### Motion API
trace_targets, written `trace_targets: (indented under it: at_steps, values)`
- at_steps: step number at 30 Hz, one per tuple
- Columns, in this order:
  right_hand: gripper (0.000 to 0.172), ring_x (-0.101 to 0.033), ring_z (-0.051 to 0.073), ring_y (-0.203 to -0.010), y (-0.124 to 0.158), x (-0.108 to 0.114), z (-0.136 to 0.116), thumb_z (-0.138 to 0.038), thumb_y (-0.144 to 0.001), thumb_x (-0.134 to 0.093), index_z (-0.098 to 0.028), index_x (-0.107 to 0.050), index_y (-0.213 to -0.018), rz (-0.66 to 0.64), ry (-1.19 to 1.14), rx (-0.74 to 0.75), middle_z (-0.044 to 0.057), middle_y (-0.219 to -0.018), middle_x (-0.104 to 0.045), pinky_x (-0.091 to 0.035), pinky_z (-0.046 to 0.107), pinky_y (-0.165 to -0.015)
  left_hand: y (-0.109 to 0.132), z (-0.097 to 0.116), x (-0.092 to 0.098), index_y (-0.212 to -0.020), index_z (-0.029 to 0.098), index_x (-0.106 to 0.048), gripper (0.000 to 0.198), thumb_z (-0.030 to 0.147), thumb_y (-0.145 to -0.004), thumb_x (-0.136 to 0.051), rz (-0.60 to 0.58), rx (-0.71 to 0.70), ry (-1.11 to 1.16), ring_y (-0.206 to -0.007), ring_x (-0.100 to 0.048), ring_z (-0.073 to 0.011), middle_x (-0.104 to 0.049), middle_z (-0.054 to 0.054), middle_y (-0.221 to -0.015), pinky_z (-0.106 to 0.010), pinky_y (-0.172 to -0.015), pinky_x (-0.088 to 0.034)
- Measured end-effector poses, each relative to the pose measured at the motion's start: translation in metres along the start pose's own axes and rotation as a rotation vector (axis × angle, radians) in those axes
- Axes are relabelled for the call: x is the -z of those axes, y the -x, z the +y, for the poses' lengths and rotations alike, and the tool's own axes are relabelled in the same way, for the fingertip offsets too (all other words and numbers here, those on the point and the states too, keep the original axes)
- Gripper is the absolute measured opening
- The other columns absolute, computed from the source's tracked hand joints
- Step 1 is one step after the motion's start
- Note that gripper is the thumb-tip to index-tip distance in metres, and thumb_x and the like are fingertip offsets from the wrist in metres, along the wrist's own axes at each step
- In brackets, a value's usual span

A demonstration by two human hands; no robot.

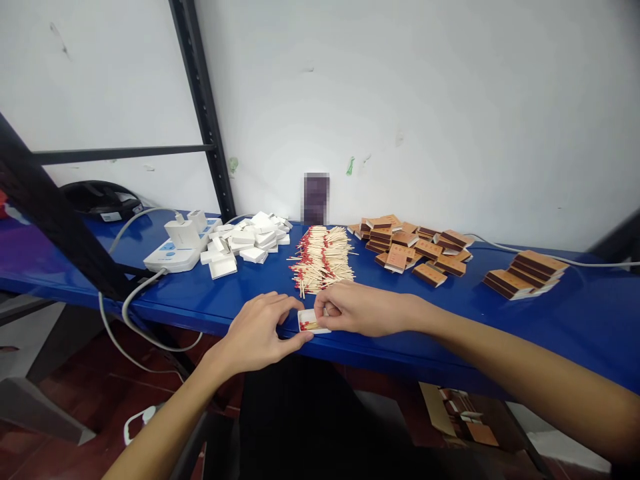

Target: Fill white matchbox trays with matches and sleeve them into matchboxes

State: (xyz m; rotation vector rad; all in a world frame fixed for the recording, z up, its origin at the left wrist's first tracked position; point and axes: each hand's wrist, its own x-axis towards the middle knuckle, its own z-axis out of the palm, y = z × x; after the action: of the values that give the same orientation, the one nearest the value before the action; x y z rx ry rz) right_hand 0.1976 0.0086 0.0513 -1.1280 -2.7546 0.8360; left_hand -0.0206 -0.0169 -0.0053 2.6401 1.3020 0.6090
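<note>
A small white matchbox tray with red-tipped matches in it sits at the table's front edge. My left hand grips its left end between thumb and forefinger. Over the tray's right side, my right hand is closed in a pinch, its fingertips at the plain ends of the matches; the fingers partly cover them. Just behind lies a large heap of loose matches, most with their red heads towards the left.
Several empty white trays are piled at the back left, near a power strip with cables. Brown matchboxes lie heaped at the back right, and a stack of matchboxes stands farther right. A black shelf post rises on the left.
</note>
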Motion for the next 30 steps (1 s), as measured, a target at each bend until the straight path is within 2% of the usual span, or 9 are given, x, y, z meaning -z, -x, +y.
trace_targets:
  at_steps: [8,12,16,18,20,23,26,30]
  values:
    - [0.022,-0.044,0.009,-0.053,-0.003,-0.007,0.003,-0.036,-0.088,-0.063,-0.015,-0.070,-0.084,0.081,0.035,0.041,-0.003,-0.060,-0.055,-0.031,0.024,-0.054,-0.002,0.001,0.001,-0.095,0.022,-0.062,0.032,0.053,-0.087,-0.059,0.003,0.002,0.009,-0.070,-0.049,-0.0164,-0.051,0.003,-0.070,-0.029,-0.066,-0.034]
    - [0.029,-0.044,0.009,-0.053,0.000,-0.004,0.006,-0.043,-0.089,-0.061,-0.017,-0.072,-0.090,0.084,0.016,0.081,-0.004,-0.060,-0.054,-0.030,0.024,-0.054,-0.001,0.000,0.001,-0.098,0.022,-0.063,0.033,0.053,-0.087,-0.059,0.005,0.006,0.007,-0.071,-0.050,-0.0168,-0.052,0.003,-0.071,-0.030,-0.068,-0.035]
    - [0.019,-0.046,0.010,-0.057,-0.002,0.005,0.012,-0.033,-0.089,-0.062,-0.017,-0.069,-0.097,0.255,0.075,0.111,-0.004,-0.064,-0.055,-0.032,0.024,-0.057,0.000,0.001,0.002,-0.101,0.023,-0.064,0.034,0.053,-0.086,-0.059,0.001,0.007,0.003,-0.073,-0.052,-0.0177,-0.053,0.002,-0.073,-0.031,-0.071,-0.038]
    - [0.017,-0.048,0.011,-0.060,-0.009,0.007,0.018,-0.025,-0.089,-0.060,-0.016,-0.067,-0.101,0.321,0.134,0.112,-0.003,-0.066,-0.057,-0.034,0.024,-0.060,0.000,0.001,0.003,-0.102,0.023,-0.064,0.034,0.052,-0.085,-0.060,-0.001,0.000,0.007,-0.074,-0.053,-0.0182,-0.054,0.002,-0.073,-0.032,-0.073,-0.039]
    - [0.021,-0.052,0.014,-0.068,-0.019,0.006,0.024,-0.016,-0.089,-0.056,-0.015,-0.065,-0.108,0.328,0.219,0.141,0.001,-0.073,-0.060,-0.037,0.025,-0.064,0.001,0.001,0.003,-0.101,0.023,-0.064,0.033,0.051,-0.085,-0.060,-0.007,-0.008,0.008,-0.075,-0.054,-0.0188,-0.054,0.001,-0.074,-0.033,-0.075,-0.041]
    - [0.030,-0.056,0.017,-0.082,-0.034,0.002,0.030,-0.010,-0.089,-0.054,-0.017,-0.063,-0.117,0.318,0.417,0.227,0.008,-0.095,-0.063,-0.038,0.027,-0.067,0.001,0.001,0.004,-0.102,0.023,-0.064,0.032,0.049,-0.084,-0.062,-0.018,-0.021,0.009,-0.076,-0.055,-0.0192,-0.054,0.002,-0.074,-0.036,-0.081,-0.042]
    - [0.026,-0.056,0.017,-0.079,-0.044,0.001,0.030,-0.015,-0.092,-0.052,-0.021,-0.066,-0.114,0.275,0.613,0.283,0.010,-0.107,-0.059,-0.032,0.026,-0.059,0.001,0.000,0.004,-0.102,0.023,-0.062,0.031,0.047,-0.083,-0.063,-0.018,-0.028,0.022,-0.074,-0.055,-0.0182,-0.053,0.003,-0.073,-0.035,-0.082,-0.042]
    - [0.023,-0.054,0.014,-0.070,-0.048,0.002,0.028,-0.016,-0.094,-0.049,-0.021,-0.068,-0.105,0.229,0.785,0.297,0.010,-0.107,-0.059,-0.022,0.027,-0.052,0.002,0.000,0.005,-0.099,0.023,-0.058,0.030,0.047,-0.082,-0.064,-0.021,-0.009,0.027,-0.071,-0.051,-0.0170,-0.050,0.003,-0.073,-0.030,-0.071,-0.039]
